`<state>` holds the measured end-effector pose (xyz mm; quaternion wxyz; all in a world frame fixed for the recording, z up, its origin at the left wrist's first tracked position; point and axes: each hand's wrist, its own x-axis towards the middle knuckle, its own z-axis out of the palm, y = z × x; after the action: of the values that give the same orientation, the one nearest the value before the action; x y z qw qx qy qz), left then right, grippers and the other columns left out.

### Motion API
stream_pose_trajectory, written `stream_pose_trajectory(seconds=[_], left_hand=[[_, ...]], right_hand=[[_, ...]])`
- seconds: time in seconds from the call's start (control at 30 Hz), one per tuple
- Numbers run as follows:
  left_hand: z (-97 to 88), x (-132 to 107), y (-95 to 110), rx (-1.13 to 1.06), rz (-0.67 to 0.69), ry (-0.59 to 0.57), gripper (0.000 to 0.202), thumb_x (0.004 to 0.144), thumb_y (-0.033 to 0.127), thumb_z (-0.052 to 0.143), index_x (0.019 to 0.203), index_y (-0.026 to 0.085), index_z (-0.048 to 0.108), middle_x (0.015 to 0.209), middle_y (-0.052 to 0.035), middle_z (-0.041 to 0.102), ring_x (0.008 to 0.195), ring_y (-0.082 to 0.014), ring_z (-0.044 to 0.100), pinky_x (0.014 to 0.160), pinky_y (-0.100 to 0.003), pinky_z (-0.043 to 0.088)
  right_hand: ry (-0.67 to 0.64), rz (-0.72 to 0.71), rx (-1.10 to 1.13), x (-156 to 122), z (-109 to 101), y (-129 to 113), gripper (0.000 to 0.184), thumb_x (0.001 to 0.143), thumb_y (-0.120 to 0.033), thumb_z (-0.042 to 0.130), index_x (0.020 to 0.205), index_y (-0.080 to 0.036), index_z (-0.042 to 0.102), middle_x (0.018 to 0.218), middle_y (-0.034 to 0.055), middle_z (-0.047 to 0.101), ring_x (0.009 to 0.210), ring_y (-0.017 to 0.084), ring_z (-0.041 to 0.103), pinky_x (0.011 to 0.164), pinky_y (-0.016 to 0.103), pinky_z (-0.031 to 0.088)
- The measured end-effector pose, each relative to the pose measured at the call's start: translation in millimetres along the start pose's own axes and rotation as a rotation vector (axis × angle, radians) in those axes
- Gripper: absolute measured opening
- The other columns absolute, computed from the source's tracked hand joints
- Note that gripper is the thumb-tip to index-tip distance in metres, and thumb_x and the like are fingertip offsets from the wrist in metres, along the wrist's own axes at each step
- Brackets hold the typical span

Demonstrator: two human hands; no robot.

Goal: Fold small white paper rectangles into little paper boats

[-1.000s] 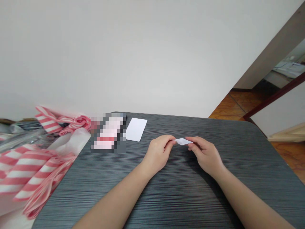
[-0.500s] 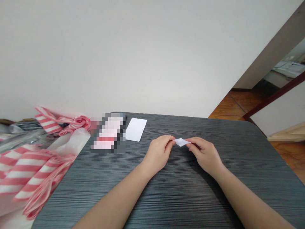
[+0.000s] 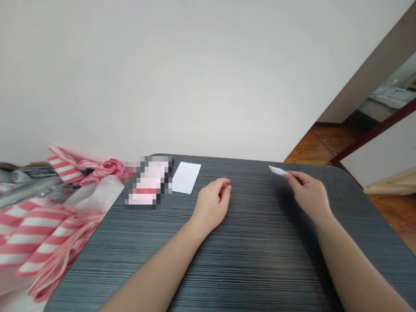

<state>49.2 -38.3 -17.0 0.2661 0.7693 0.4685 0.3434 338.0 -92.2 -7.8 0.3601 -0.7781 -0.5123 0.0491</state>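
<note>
My right hand pinches a small folded piece of white paper between thumb and fingers, held just above the far right part of the dark striped table. My left hand rests on the table near the middle, fingers loosely curled with nothing in them. A flat white sheet of paper lies on the table just left of my left hand, toward the far edge.
A blurred pink and white object lies beside the white sheet. Pink-and-white striped plastic bags are heaped off the table's left side. A white wall stands behind the table, and an orange tiled floor shows at right.
Both hands held the folded paper together at the table's middle. Now my left hand has let go and my right hand has carried the paper to the far right.
</note>
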Motion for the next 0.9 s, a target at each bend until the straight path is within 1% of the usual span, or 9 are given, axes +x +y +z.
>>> stream_pose_trajectory(seconds=[0.13, 0.27, 0.37, 0.43, 0.5, 0.6, 0.67, 0.77, 0.9], left_hand=[[-4.7, 3, -4, 0.063, 0.008, 0.041, 0.022, 0.093, 0.026, 0.052, 0.108, 0.019, 0.066, 0.091, -0.0035, 0.073, 0.077, -0.0174, 0.067, 0.075, -0.030, 0.053], [-16.0, 10, -10, 0.165, 0.014, 0.109, 0.024, 0.093, 0.028, 0.050, 0.109, 0.018, 0.066, 0.093, -0.0049, 0.073, 0.077, -0.0185, 0.067, 0.077, -0.032, 0.053], [-27.9, 18, -18, 0.305, 0.037, 0.169, 0.027, 0.093, 0.028, 0.048, 0.111, 0.016, 0.064, 0.095, -0.0074, 0.071, 0.088, -0.0227, 0.066, 0.087, -0.036, 0.051], [-35.5, 22, -23, 0.435, 0.044, 0.209, 0.030, 0.093, 0.029, 0.048, 0.115, 0.015, 0.063, 0.105, -0.0110, 0.068, 0.100, -0.0270, 0.062, 0.092, -0.039, 0.049], [-41.5, 24, -28, 0.582, 0.015, 0.220, 0.034, 0.092, 0.031, 0.048, 0.120, 0.014, 0.060, 0.114, -0.0147, 0.064, 0.109, -0.0319, 0.057, 0.097, -0.044, 0.045], [-46.7, 25, -34, 0.727, -0.076, 0.190, 0.044, 0.091, 0.036, 0.049, 0.127, 0.012, 0.055, 0.124, -0.0196, 0.057, 0.113, -0.0363, 0.052, 0.098, -0.048, 0.042], [-47.8, 25, -36, 0.787, -0.137, 0.152, 0.050, 0.090, 0.041, 0.050, 0.130, 0.010, 0.052, 0.126, -0.0217, 0.055, 0.112, -0.0379, 0.052, 0.095, -0.049, 0.043], [-47.7, 26, -38, 0.840, -0.195, 0.086, 0.055, 0.090, 0.046, 0.048, 0.130, 0.008, 0.050, 0.120, -0.0224, 0.057, 0.109, -0.0382, 0.054, 0.091, -0.046, 0.044], [-47.5, 27, -39, 0.874, -0.215, 0.023, 0.056, 0.090, 0.049, 0.047, 0.129, 0.009, 0.051, 0.112, -0.0218, 0.061, 0.105, -0.0385, 0.056, 0.087, -0.045, 0.045]], right_hand=[[0.047, 0.087, -0.189, 17, -14, 32, 0.035, 0.087, -0.042, 0.057, 0.101, -0.019, 0.078, 0.094, 0.0115, 0.078, 0.089, 0.032, 0.070, 0.080, 0.042, 0.051], [-0.015, 0.097, -0.256, 22, -15, 46, 0.036, 0.089, -0.040, 0.053, 0.104, -0.017, 0.077, 0.098, 0.0123, 0.077, 0.092, 0.032, 0.070, 0.082, 0.042, 0.051], [-0.045, 0.068, -0.276, 23, -11, 49, 0.033, 0.088, -0.037, 0.055, 0.102, -0.018, 0.078, 0.101, 0.0115, 0.077, 0.095, 0.031, 0.069, 0.085, 0.041, 0.051], [-0.048, 0.059, -0.285, 23, -10, 51, 0.033, 0.088, -0.037, 0.054, 0.102, -0.018, 0.078, 0.103, 0.0118, 0.076, 0.096, 0.031, 0.069, 0.086, 0.041, 0.050], [-0.048, 0.055, -0.290, 24, -9, 52, 0.034, 0.089, -0.037, 0.053, 0.103, -0.018, 0.077, 0.103, 0.0120, 0.076, 0.096, 0.031, 0.068, 0.085, 0.041, 0.050], [-0.043, 0.057, -0.296, 24, -10, 54, 0.034, 0.090, -0.037, 0.052, 0.104, -0.017, 0.077, 0.102, 0.0122, 0.076, 0.095, 0.030, 0.068, 0.084, 0.041, 0.050], [-0.039, 0.058, -0.302, 24, -9, 56, 0.034, 0.090, -0.037, 0.053, 0.104, -0.017, 0.077, 0.101, 0.0124, 0.075, 0.094, 0.030, 0.068, 0.083, 0.040, 0.049], [-0.041, 0.055, -0.310, 25, -9, 59, 0.034, 0.089, -0.037, 0.053, 0.102, -0.017, 0.077, 0.101, 0.0124, 0.075, 0.093, 0.030, 0.067, 0.083, 0.040, 0.048], [-0.047, 0.048, -0.305, 25, -8, 60, 0.036, 0.088, -0.039, 0.054, 0.105, -0.017, 0.075, 0.094, 0.0110, 0.074, 0.085, 0.027, 0.066, 0.078, 0.038, 0.049]])
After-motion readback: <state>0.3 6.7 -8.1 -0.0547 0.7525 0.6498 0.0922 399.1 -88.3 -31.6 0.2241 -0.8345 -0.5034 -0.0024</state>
